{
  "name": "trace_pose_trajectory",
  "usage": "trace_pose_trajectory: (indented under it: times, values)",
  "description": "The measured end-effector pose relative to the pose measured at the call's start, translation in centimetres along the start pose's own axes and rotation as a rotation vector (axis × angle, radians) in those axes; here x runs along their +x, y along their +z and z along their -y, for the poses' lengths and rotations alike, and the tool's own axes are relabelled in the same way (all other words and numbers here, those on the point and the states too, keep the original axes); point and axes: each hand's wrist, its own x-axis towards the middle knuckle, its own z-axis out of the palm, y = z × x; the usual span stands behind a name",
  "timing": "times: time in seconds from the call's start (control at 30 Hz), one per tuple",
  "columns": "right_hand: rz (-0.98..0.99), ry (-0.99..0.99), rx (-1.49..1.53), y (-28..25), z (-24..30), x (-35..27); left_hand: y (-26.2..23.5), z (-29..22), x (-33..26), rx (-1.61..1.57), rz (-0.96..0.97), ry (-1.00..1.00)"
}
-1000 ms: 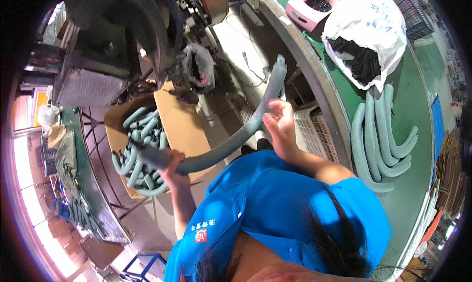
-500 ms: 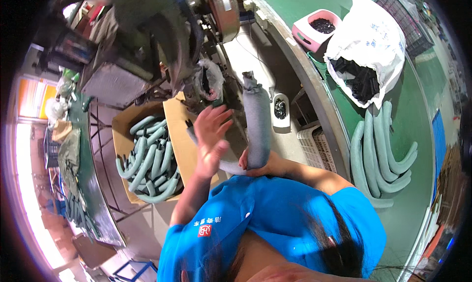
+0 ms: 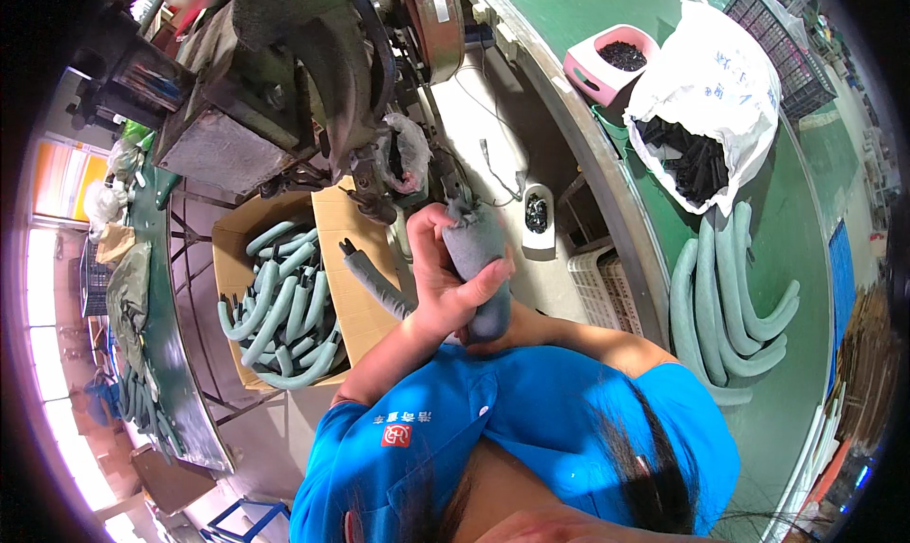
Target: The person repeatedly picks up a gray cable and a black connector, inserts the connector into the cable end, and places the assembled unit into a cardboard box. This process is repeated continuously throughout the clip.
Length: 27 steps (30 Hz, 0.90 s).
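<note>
A curved grey foam-covered tube (image 3: 476,247) is in front of my chest, its thick end pointing up and away from me. Around that upper end, just below its gathered tip, my left hand (image 3: 438,282) is closed, with the thumb across the near side. My right hand (image 3: 507,333) is at the lower bend, mostly hidden behind the tube and my left wrist; it appears closed on it. The tube's other end (image 3: 372,278), with a dark tip, sticks out to the left beyond my left forearm. The machine's metal parts (image 3: 455,178) are close beyond the upper tip.
A dark machine (image 3: 327,60) stands ahead. At left, a cardboard box (image 3: 355,301) holds several green curved tubes. On the green table (image 3: 806,178) at right are more tubes (image 3: 725,301), a white sack (image 3: 706,64) of black pieces and a pink container (image 3: 588,79). A white tray (image 3: 540,249) lies below.
My left hand, spread and apart from the tube before, has moved right and closed around its upper end. The tube's upper end has tipped nearer and lower.
</note>
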Motion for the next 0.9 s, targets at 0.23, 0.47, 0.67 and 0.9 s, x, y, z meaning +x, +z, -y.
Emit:
trace_pose_trajectory:
  times: [0.23,0.47,0.67,0.9]
  values:
    - [0.113,0.017,-0.119,0.1,-1.8,-0.3,-0.7,-2.1,-0.7,-0.087,-0.015,-0.316]
    - [0.053,-0.067,-0.044,0.6,-2.5,0.2,-2.1,-2.4,-0.8,0.198,0.156,-0.376]
    - [0.047,-0.048,-0.125,-0.1,-3.4,0.5,-2.2,-1.5,-0.6,-0.026,0.199,-0.432]
    - [0.097,-0.203,-0.499,-3.4,-1.5,0.0,-2.6,0.6,-3.6,0.082,-0.062,-0.584]
